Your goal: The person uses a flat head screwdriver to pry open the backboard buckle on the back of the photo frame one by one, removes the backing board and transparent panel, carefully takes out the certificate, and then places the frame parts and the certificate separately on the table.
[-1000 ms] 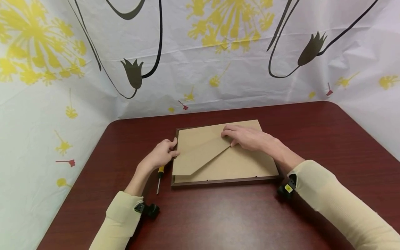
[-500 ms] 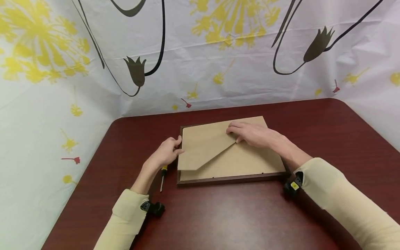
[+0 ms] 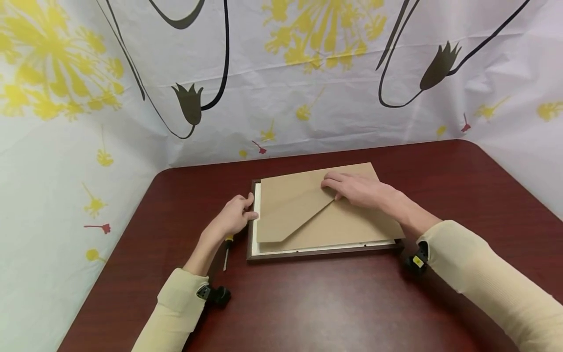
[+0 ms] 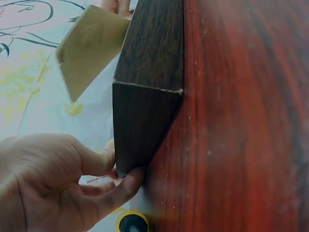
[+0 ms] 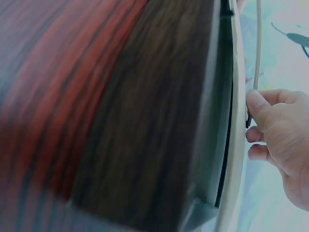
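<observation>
A dark brown picture frame [image 3: 249,247] lies face down on the table. Its tan backing board [image 3: 352,227] sits raised and askew, baring a pale strip [image 3: 257,190] along the left and near sides. My right hand [image 3: 358,189] pinches the lifted flap of the stand [image 3: 281,215] on the board. In the right wrist view, a gap shows between the board's edge [image 5: 237,121] and the frame, while the right hand [image 5: 282,135] grips the flap's thin edge. My left hand [image 4: 63,179] holds the frame's left side between thumb and fingers.
A screwdriver [image 3: 227,252] with a yellow and black handle lies left of the frame, beneath the left hand. The dark red table [image 3: 316,303] extends around the frame. A white sheet printed with flowers [image 3: 246,88] hangs behind the table.
The backing board has come up out of the frame and shifted right, exposing the pale strip. My right hand keeps its pinch on the flap; the left hand stays at the frame's side.
</observation>
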Action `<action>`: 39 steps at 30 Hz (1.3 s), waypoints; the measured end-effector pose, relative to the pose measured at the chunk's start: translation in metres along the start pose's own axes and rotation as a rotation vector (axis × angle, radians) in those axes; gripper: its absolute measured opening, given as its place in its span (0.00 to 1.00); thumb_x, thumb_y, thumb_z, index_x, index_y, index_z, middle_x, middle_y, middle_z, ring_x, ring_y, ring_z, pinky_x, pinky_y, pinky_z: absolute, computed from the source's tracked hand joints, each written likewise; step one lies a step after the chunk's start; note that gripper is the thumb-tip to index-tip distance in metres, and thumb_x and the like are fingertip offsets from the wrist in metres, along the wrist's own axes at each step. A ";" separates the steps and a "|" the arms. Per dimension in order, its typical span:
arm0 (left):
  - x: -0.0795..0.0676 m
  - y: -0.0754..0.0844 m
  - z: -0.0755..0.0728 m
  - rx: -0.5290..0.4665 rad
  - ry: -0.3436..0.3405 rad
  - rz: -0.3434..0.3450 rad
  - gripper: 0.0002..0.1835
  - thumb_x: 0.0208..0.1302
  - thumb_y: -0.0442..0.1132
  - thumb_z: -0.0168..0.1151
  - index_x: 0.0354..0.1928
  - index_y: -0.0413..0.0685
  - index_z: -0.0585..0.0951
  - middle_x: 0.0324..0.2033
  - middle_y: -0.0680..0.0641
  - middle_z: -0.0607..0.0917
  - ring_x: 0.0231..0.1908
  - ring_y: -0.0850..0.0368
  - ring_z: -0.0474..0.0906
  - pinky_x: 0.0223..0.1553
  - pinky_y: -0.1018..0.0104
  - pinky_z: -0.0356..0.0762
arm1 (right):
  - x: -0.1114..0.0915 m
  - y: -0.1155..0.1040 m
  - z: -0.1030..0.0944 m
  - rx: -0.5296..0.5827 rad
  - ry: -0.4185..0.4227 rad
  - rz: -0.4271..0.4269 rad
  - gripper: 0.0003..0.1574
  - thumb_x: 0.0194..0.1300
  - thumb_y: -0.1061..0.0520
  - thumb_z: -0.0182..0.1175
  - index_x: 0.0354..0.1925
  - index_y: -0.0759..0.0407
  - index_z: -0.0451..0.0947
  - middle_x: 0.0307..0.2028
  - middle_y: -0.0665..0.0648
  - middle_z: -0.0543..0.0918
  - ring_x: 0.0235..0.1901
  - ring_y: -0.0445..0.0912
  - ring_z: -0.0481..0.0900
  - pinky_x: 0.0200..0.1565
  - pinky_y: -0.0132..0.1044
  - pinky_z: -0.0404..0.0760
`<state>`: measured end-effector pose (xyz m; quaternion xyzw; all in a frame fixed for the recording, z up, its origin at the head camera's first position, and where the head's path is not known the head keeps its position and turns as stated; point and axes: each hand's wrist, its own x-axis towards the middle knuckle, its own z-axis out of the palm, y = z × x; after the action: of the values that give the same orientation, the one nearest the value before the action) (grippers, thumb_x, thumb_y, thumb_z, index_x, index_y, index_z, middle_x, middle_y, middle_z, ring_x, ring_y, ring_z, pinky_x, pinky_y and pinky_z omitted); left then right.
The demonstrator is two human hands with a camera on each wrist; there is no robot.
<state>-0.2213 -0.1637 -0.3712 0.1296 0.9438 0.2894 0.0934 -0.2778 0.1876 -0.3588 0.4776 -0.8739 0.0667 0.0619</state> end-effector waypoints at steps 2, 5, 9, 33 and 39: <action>0.000 0.000 0.001 -0.005 -0.012 -0.014 0.33 0.76 0.36 0.56 0.76 0.32 0.56 0.60 0.29 0.70 0.55 0.40 0.71 0.58 0.50 0.69 | -0.005 0.005 0.002 0.007 0.000 0.011 0.24 0.67 0.64 0.65 0.60 0.63 0.74 0.58 0.60 0.73 0.58 0.55 0.76 0.55 0.48 0.77; -0.001 0.000 0.000 -0.009 -0.025 -0.025 0.34 0.77 0.37 0.55 0.76 0.34 0.54 0.62 0.29 0.69 0.55 0.41 0.71 0.56 0.51 0.70 | -0.010 0.010 0.004 0.030 0.011 0.030 0.24 0.67 0.65 0.65 0.60 0.62 0.74 0.59 0.59 0.74 0.58 0.55 0.76 0.55 0.48 0.76; -0.003 -0.001 -0.001 -0.019 -0.047 -0.005 0.34 0.78 0.38 0.54 0.77 0.34 0.53 0.64 0.30 0.67 0.53 0.42 0.71 0.53 0.53 0.69 | -0.016 0.013 0.004 0.040 0.036 0.029 0.24 0.67 0.64 0.66 0.60 0.61 0.74 0.58 0.59 0.74 0.58 0.56 0.77 0.55 0.49 0.76; -0.004 -0.018 -0.003 -0.002 0.002 0.175 0.33 0.73 0.38 0.57 0.75 0.35 0.61 0.44 0.40 0.75 0.41 0.50 0.73 0.44 0.57 0.72 | -0.085 0.024 -0.010 0.158 0.101 0.443 0.28 0.72 0.54 0.64 0.64 0.64 0.71 0.56 0.66 0.71 0.44 0.54 0.75 0.46 0.51 0.75; -0.004 -0.019 -0.003 -0.010 0.006 0.187 0.33 0.73 0.37 0.57 0.75 0.34 0.61 0.43 0.40 0.75 0.41 0.51 0.72 0.43 0.58 0.72 | -0.096 0.029 -0.010 0.255 0.054 0.599 0.41 0.72 0.47 0.63 0.68 0.73 0.62 0.55 0.73 0.72 0.50 0.61 0.75 0.50 0.59 0.74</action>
<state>-0.2222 -0.1810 -0.3793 0.2157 0.9264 0.3019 0.0637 -0.2505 0.2843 -0.3671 0.2012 -0.9582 0.2034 0.0026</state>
